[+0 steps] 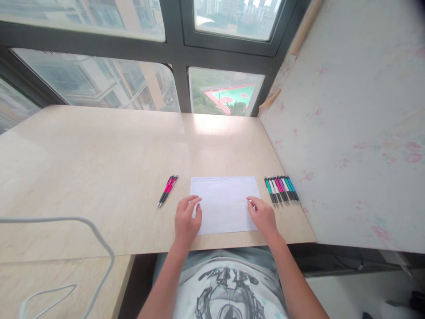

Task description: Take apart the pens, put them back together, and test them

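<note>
A white sheet of paper (pixel 226 208) lies flat near the table's front edge, with a line or two of small writing along its top. Over its left edge is my left hand (pixel 188 217), thumb and fingers apart and holding nothing. My right hand (pixel 261 215) is at the sheet's right edge, fingers bent, with thumb and forefinger close together; whether they touch the paper I cannot make out. Two pink and black pens (pixel 168 191) lie side by side left of the sheet. To the right, several pens (pixel 282 189) in green, white, pink, purple and blue form a row.
The pale table (pixel 109 164) reaches back to dark-framed windows (pixel 226 57). A flower-patterned wall (pixel 348 146) bounds the right side. At the lower left, a grey-white cable (pixel 99 235) loops above a lower table section (pixel 96 270).
</note>
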Demonstrator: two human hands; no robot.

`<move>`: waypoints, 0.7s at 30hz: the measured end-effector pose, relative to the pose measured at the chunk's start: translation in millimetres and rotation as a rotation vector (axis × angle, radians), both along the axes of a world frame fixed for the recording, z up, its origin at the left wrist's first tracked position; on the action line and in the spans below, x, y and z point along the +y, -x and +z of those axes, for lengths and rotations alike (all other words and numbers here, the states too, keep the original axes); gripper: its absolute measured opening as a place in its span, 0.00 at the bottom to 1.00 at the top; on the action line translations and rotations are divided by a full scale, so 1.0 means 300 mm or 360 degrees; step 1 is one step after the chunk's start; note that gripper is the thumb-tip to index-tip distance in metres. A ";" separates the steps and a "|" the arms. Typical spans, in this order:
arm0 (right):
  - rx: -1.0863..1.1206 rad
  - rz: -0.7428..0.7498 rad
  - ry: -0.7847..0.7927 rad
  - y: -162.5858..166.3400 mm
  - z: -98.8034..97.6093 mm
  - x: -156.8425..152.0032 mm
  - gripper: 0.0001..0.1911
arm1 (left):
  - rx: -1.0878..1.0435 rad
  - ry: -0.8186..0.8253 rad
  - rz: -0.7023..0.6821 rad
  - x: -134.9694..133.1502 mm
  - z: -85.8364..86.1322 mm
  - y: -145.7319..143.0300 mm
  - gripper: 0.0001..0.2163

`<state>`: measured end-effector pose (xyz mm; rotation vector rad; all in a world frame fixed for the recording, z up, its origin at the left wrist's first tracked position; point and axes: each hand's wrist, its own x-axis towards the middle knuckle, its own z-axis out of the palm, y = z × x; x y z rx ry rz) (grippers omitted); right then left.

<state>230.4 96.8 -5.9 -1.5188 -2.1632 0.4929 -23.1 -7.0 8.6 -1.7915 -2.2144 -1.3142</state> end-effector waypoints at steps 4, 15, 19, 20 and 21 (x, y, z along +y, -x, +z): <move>0.0093 0.0053 -0.0001 -0.004 -0.001 -0.029 0.16 | 0.0287 0.0249 0.0375 -0.021 0.035 0.163 0.12; -0.0184 0.0058 -0.0159 -0.015 0.001 -0.065 0.16 | 0.0424 0.0687 0.0460 -0.016 0.039 0.306 0.14; -0.0355 0.0145 -0.0223 0.015 -0.008 -0.078 0.22 | 0.0425 0.0690 0.0485 0.013 0.042 0.295 0.14; -0.0387 0.0151 -0.0223 0.021 -0.011 -0.078 0.22 | 0.0424 0.0693 0.0495 0.018 0.043 0.292 0.14; -0.0414 0.0146 -0.0222 0.026 -0.013 -0.077 0.22 | 0.0425 0.0696 0.0504 0.021 0.044 0.288 0.14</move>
